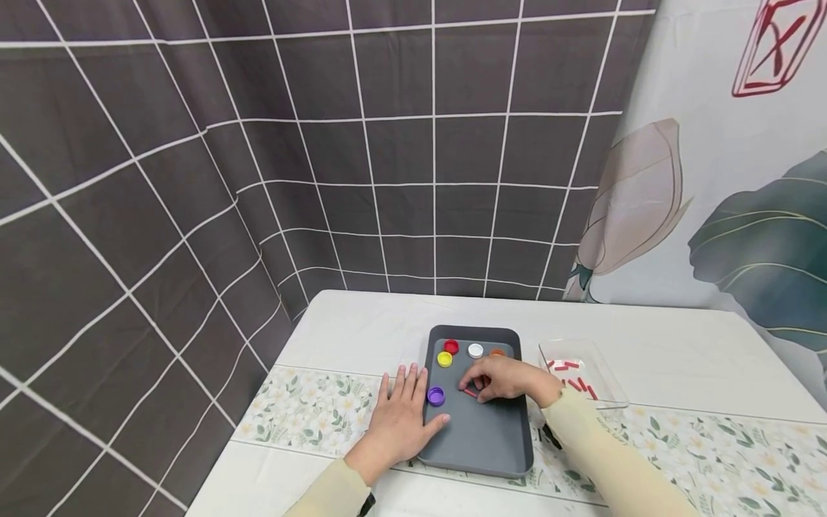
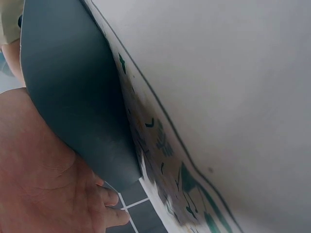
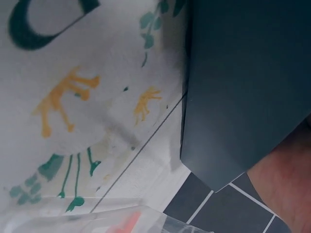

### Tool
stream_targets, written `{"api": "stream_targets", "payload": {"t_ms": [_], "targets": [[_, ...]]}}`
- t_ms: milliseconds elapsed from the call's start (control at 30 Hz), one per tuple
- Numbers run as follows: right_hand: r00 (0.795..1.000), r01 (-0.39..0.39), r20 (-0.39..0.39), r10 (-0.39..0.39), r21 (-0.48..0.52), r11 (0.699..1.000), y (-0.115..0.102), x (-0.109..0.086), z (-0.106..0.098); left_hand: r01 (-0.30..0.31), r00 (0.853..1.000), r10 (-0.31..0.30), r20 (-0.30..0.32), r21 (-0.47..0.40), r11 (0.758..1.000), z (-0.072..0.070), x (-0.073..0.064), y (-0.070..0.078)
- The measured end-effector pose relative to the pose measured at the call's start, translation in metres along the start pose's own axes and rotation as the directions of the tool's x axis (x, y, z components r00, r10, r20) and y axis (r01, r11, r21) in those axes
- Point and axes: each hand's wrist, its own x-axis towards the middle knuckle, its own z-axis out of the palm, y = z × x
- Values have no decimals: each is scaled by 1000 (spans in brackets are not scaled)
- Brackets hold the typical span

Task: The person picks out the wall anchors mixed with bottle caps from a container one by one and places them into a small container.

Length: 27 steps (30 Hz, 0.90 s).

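My right hand (image 1: pixel 500 377) reaches over the grey tray (image 1: pixel 478 445) and pinches a small red stick (image 1: pixel 470 393) by its ends, between thumb and fingertip, low over the tray floor. Flat with straight fingers, my left hand (image 1: pixel 402 420) rests at the tray's left edge, its thumb over the rim. Inside the tray are a purple cap (image 1: pixel 436 396) near the left hand, a yellow cap (image 1: pixel 444 359), a red cap (image 1: pixel 451 347), a white cap (image 1: pixel 475 350) and an orange cap (image 1: pixel 497 352) partly hidden by the right hand. Both wrist views show mainly the tray's outer wall.
Right of the tray stands a clear plastic box (image 1: pixel 607 384) with several red sticks (image 1: pixel 571 365) in it. A floral strip (image 1: pixel 310 409) runs across the white table (image 1: pixel 375 309). Behind rises a dark curtain (image 1: pixel 394 158) with a white grid.
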Motion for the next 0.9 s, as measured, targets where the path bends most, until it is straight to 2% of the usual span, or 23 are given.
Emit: {"api": "stream_targets", "payload": {"t_ms": [333, 667, 767, 900], "targets": [[997, 53, -50, -53, -2, 999, 3, -1, 3, -5, 1000, 5, -7, -2, 1000, 1, 0, -1], [986, 76, -134, -95, -139, 987, 3, -2, 13, 6, 1000, -6, 1, -6, 1000, 0, 0, 1], [979, 77, -176, -99, -128, 989, 1, -5, 15, 8, 1000, -8, 6, -7, 1000, 0, 0, 0], [964, 77, -249, -88, -55, 996, -3, -15, 15, 5, 1000, -5, 11, -11, 1000, 0, 0, 1]]}}
